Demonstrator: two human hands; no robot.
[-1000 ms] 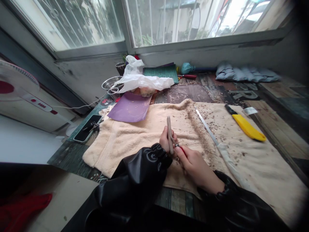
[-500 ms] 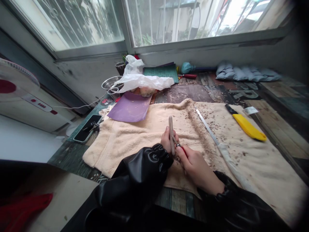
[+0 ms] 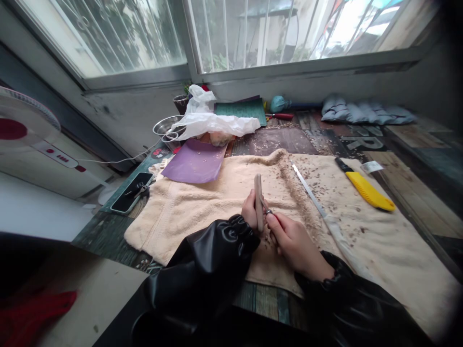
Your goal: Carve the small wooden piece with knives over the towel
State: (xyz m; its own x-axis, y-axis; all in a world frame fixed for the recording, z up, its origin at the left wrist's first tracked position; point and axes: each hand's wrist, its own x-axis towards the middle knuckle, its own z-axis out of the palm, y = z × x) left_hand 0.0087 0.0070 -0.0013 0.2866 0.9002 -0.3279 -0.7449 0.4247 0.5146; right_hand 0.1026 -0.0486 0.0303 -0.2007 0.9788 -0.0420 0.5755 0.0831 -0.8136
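My left hand point(image 3: 249, 210) is wrapped round a slim, greyish-brown wooden stick point(image 3: 258, 202) that stands nearly upright over the beige towel point(image 3: 202, 205). My right hand point(image 3: 291, 238) grips a tool with a red handle point(image 3: 275, 218); its metal end reaches the stick's right side, and the tip is partly hidden by the stick and fingers. Brown shavings lie on the towel below and right of my hands. To the right, a thin saw blade point(image 3: 309, 189) with a pale wrapped handle rests on the towel, and beyond it a yellow-handled tool point(image 3: 369, 189).
Purple sandpaper-like sheet point(image 3: 197, 161) lies at the towel's back left, near a white plastic bag point(image 3: 220, 124) and a metal bowl point(image 3: 168, 125). A phone point(image 3: 132, 193) with keys is at the left edge. Grey packets point(image 3: 365, 112) line the back right; a fan point(image 3: 25, 123) stands left.
My right hand has shifted slightly up with the red-handled tool. The stick is a little more upright in my left hand. The view has moved slightly.
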